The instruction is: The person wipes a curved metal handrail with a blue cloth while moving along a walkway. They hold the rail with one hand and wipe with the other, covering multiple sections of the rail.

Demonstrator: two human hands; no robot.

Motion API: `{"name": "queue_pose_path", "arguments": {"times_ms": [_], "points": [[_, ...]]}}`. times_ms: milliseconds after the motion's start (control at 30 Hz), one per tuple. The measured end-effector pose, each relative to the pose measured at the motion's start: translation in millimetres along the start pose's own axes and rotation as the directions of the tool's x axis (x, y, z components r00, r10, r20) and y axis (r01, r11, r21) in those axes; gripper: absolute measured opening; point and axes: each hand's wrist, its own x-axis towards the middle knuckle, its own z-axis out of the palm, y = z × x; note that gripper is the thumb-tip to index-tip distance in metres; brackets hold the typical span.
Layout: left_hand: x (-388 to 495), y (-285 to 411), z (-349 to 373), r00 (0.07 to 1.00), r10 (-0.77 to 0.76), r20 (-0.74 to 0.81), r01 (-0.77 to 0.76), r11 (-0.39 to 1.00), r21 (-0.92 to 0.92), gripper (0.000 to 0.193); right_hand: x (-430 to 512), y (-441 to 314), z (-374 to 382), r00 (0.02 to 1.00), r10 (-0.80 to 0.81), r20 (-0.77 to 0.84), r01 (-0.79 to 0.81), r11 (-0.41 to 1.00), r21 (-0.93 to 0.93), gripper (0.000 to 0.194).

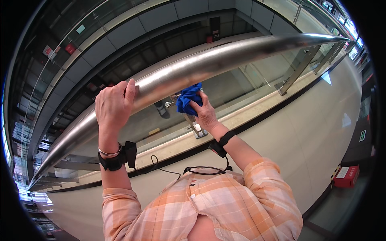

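Note:
A thick stainless-steel handrail [187, 66] curves across the view. My left hand [116, 104] grips it left of the middle, with the thumb on its near upper side. In my right hand [206, 112] is a bunched blue cloth [189, 101], just below the rail. The cloth lies against the upper part of a metal baluster post [190, 120] and covers some of it. Beside the cloth, a round metal glass fitting [168, 104] shows. Glass panels [235, 87] run under the rail. Black straps with small devices and a cable are on both wrists.
A pale stone ledge [238, 114] with a dark edge runs along the foot of the railing. Another metal post [297, 70] stands to the right. Glossy beige floor [271, 132] lies on the near side. A red box [346, 176] sits at the far right. Beyond the glass is a lower level.

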Motion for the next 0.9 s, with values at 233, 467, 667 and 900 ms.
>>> {"name": "queue_pose_path", "arguments": {"times_ms": [233, 467, 667, 900], "points": [[1, 0, 1, 1.000, 0.008, 0.019, -0.008, 1.000, 0.017, 0.054, -61, 40, 8, 0.852, 0.249, 0.461, -0.243, 0.967, -0.073, 0.045], [6, 9, 2, 0.999, -0.017, 0.042, 0.017, 1.000, -0.004, 0.055, -27, 65, -23, 0.595, 0.774, 0.217, -0.803, 0.561, 0.202, 0.037], [7, 7, 4, 0.995, -0.043, 0.085, 0.045, 0.999, -0.020, 0.054, 23, 18, 12, 0.927, 0.342, 0.155, -0.369, 0.905, 0.209, 0.069], [4, 8, 6, 0.997, -0.054, 0.061, 0.055, 0.998, -0.016, 0.054, -9, 28, 23, 0.706, 0.554, 0.442, -0.586, 0.807, -0.075, 0.075]]}}
